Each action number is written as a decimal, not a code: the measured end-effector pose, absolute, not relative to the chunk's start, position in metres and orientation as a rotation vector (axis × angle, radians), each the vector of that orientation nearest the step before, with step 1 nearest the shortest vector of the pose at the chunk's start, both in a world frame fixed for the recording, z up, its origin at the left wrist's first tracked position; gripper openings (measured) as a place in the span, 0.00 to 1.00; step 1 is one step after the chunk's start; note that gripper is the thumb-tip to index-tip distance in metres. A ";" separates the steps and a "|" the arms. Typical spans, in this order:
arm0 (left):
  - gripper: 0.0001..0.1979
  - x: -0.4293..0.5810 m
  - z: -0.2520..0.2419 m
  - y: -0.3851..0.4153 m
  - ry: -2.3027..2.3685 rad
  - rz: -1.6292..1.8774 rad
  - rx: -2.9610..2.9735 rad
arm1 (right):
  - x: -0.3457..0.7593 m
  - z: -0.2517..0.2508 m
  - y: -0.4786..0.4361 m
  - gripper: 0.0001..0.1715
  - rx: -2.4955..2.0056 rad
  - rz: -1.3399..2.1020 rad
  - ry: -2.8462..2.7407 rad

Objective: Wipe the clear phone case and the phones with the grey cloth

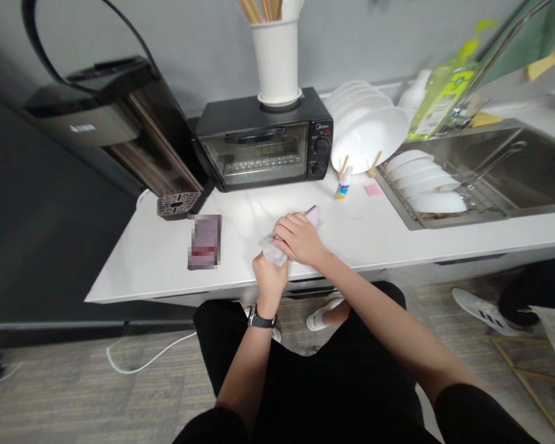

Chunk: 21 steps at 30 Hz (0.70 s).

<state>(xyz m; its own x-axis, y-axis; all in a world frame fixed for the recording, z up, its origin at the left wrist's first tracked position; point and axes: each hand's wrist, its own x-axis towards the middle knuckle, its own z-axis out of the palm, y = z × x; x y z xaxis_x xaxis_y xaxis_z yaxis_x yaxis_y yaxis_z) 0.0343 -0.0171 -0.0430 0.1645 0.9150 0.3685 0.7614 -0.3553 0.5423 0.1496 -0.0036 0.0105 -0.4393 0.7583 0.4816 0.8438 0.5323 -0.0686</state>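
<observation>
Over the front of the white counter (240, 265), my two hands are close together. A thin, whitish crumpled tissue (272, 251) shows between them. My left hand (269, 274) is closed around its lower end, with a dark watch on the wrist. My right hand (300, 238) lies across the top, its fingers curled down over the tissue. From behind the right hand pokes the corner of a flat lilac thing (312, 214) with a dark edge; the rest is hidden. Farther back stands a small spray bottle (343, 184) beside a pink sticky note (372, 189).
A purplish, pixelated flat item (205, 243) lies to the left. Along the wall stand a black drinks machine (152, 142), a toaster oven (263, 151) bearing a white utensil holder (277, 61), and racked plates (372, 139). Right is a sink (504, 166). Another person's shoe (485, 311) shows on the floor.
</observation>
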 end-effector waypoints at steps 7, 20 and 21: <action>0.14 0.035 -0.040 -0.018 1.657 0.915 2.235 | 0.179 -0.001 0.003 0.16 -1.616 -0.232 -2.027; 0.14 0.033 -0.031 -0.022 1.460 0.754 2.387 | 0.180 0.006 -0.025 0.15 -1.595 -0.089 -1.993; 0.13 0.033 -0.031 -0.022 1.444 0.740 2.406 | 0.176 0.007 -0.029 0.15 -1.514 -0.060 -2.060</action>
<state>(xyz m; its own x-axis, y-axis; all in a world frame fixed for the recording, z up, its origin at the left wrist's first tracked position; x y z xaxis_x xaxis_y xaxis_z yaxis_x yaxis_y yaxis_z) 0.0326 -0.0219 -0.0308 0.3837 0.8739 0.2985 0.7530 -0.4832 0.4467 0.1760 -0.0288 0.0067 -0.1910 0.8618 0.4699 0.8877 0.3560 -0.2920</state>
